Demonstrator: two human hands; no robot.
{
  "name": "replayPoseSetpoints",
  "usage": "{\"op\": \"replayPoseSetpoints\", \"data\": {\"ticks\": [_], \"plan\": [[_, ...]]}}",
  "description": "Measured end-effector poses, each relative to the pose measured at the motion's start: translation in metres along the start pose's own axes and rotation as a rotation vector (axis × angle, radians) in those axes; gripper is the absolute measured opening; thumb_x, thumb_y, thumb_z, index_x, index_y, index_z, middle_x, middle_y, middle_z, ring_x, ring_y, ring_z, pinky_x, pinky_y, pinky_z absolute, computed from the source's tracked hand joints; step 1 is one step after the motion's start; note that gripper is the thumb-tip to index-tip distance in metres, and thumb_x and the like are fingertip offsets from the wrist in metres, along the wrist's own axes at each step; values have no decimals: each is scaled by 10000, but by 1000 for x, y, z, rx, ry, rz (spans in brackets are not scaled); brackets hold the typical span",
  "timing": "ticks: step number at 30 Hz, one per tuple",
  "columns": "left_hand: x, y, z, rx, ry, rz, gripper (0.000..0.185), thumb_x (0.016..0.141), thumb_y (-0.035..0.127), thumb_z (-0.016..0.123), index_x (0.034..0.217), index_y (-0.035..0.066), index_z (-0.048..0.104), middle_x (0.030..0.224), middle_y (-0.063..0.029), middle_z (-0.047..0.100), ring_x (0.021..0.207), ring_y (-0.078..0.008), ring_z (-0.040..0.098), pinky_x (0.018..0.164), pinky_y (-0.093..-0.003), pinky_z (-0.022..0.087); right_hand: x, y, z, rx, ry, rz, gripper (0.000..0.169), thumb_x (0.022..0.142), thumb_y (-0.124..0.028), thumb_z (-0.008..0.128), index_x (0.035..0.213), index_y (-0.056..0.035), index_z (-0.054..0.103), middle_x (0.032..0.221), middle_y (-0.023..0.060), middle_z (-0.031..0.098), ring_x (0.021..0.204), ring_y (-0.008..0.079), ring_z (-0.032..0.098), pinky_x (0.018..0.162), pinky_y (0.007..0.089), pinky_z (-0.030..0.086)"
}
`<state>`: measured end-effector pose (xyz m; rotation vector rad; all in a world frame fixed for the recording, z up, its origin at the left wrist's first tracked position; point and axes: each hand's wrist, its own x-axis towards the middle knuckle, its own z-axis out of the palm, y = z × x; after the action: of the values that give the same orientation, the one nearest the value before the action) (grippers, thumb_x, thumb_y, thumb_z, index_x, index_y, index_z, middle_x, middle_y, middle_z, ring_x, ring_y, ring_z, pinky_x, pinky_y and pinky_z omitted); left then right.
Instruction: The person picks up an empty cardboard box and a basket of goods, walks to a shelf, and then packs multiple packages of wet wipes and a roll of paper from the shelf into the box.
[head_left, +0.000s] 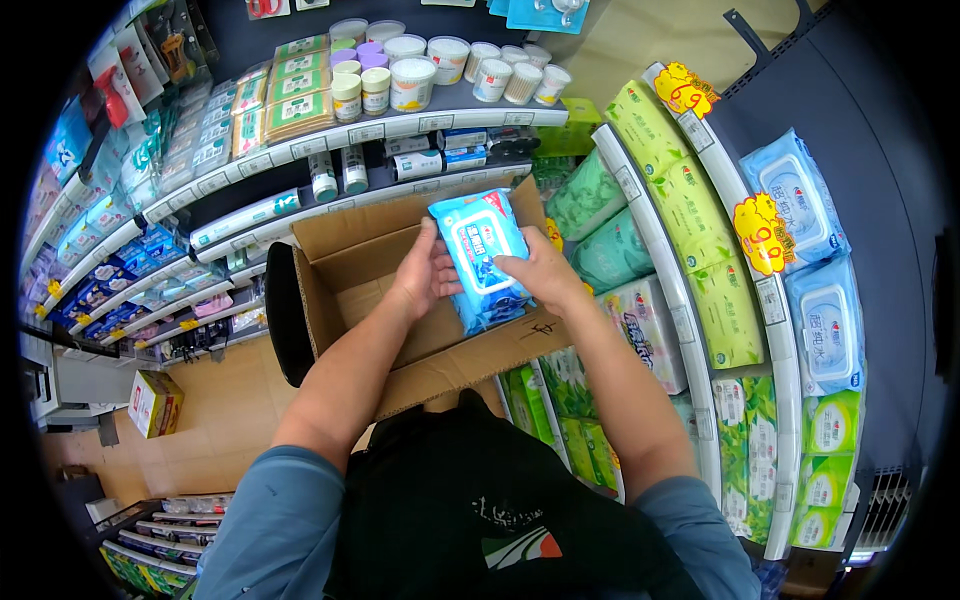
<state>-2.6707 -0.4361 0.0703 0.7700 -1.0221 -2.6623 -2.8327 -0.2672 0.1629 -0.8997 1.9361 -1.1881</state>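
Note:
A blue pack of wet wipes (471, 238) with a white flip lid is held over the right part of an opened cardboard box (360, 289). My right hand (546, 271) grips the pack's right side, the thumb lying across its lid. On the other side, my left hand (427, 270) rests against the pack's left edge with its fingers spread and the palm turned up. More blue packaging (487, 321) shows just below the held pack; whether it is a second pack I cannot tell. The left part of the box shows bare cardboard.
Behind the box, a shelf (345, 139) carries cotton swab tubs (412, 82) and flat packets. On the right-hand shelves stand green tissue packs (686, 202) and blue wipes packs (829, 330). A dark rounded object (289, 315) adjoins the box's left side. A small carton (155, 403) sits on the floor.

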Motion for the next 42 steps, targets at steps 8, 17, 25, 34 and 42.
{"op": "replayPoseSetpoints", "data": {"ticks": [8, 17, 25, 34, 42], "plan": [[22, -10, 34, 435, 316, 52, 438, 1022, 398, 798, 1156, 31, 598, 956, -83, 658, 726, -178, 656, 581, -361, 611, -22, -23, -21, -990, 397, -498, 657, 922, -191, 820, 1486, 11, 551, 1392, 269, 631, 1250, 464, 621, 1065, 547, 507], [13, -21, 40, 732, 677, 116, 1012, 988, 686, 667, 1590, -99, 454, 1567, -331, 537, 1472, -439, 530, 1234, -466, 421, -21, 14, -52, -327, 210, 32, 685, 1000, -258, 733, 1592, -5, 499, 1478, 267, 670, 1264, 387, 706, 1067, 433, 554], [41, -64, 45, 149, 330, 77, 1159, 1034, 743, 586, 1748, -16, 78, 1714, -243, 398, 1544, -381, 453, 1276, -488, 359, -15, 16, -27, -168, 22, -22, 682, 1027, -225, 712, 1646, -52, 481, 1560, 264, 614, 1390, 326, 642, 1128, 400, 518], [6, -32, 78, 160, 289, -63, 888, 1086, 681, 554, 1691, 83, 300, 1580, -171, 569, 1381, -338, 634, 1143, -566, 528, -18, 25, -32, -241, 59, -52, 740, 972, -330, 757, 1607, -44, 507, 1492, 247, 665, 1344, 369, 673, 1115, 424, 532], [5, -31, 56, 197, 242, -122, 1048, 1000, 864, 486, 1736, 138, 316, 1791, -162, 327, 1625, -409, 342, 1240, -810, 195, -93, -128, -105, -776, 428, -394, 761, 953, -423, 802, 1547, -25, 542, 1497, 266, 606, 1366, 431, 614, 1174, 487, 498]]}}
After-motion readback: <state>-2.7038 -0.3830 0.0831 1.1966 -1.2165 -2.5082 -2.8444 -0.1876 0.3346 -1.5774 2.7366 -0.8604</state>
